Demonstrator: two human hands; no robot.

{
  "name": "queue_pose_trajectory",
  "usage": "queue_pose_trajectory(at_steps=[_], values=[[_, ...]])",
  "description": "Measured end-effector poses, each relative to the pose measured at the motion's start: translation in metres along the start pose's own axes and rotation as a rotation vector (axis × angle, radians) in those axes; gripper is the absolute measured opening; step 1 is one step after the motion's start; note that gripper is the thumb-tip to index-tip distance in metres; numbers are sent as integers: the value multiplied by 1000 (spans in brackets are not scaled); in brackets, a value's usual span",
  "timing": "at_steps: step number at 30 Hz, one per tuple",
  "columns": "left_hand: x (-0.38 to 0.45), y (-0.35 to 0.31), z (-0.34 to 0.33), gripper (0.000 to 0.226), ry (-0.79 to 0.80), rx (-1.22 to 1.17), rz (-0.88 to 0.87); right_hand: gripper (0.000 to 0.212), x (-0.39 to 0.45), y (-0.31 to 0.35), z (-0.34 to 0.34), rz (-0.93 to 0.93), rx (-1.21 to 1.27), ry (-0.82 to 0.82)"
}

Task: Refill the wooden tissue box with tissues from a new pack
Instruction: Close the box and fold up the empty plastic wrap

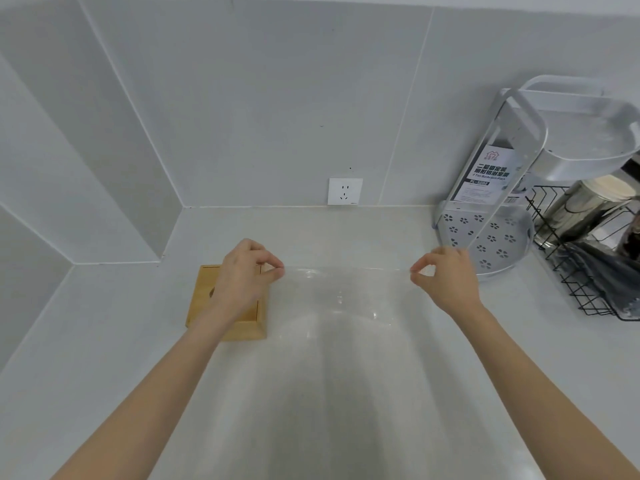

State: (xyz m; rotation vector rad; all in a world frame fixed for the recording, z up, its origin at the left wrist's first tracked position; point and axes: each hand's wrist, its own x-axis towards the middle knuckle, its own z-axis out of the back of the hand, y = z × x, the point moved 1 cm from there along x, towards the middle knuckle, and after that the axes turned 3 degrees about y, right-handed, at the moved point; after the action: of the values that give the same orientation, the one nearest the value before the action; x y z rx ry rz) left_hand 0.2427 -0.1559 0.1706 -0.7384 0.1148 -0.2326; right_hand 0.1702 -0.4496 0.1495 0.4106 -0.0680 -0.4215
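Observation:
A clear plastic wrapper (341, 292) is stretched flat in the air above the counter. My left hand (246, 271) pinches its left top corner and my right hand (446, 275) pinches its right top corner. The wooden tissue box (242, 327) sits on the counter under my left hand and forearm, which hide most of its lid. No tissues show through the wrapper, and I see no tissue pack elsewhere.
A silver two-tier bathroom rack (502, 230) with a printed label stands at the back right. A black wire basket (595, 271) holding shiny metal items sits at the far right. A wall socket (344, 191) is on the tiled back wall. The pale counter (104, 341) meets walls at the left.

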Motion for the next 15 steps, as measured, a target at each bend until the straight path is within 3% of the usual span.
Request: queue_pose_trajectory(at_steps=[3, 6, 9, 12, 15], values=[[-4, -11, -1, 7, 25, -78, -110, 25, -5, 23, 4, 175, -147, 39], [-6, -22, -3, 4, 85, -151, -127, 34, -10, 52, 4, 261, -65, 170], [-6, -27, 0, 16, 141, -287, -121, 27, -13, 69, 2, 271, 46, 245], [-9, -30, 12, 10, 139, -459, -59, 11, -10, 72, 8, 311, 177, 310], [-3, -21, 22, 46, 124, -679, 147, 12, -8, 71, 28, 281, 486, 449]])
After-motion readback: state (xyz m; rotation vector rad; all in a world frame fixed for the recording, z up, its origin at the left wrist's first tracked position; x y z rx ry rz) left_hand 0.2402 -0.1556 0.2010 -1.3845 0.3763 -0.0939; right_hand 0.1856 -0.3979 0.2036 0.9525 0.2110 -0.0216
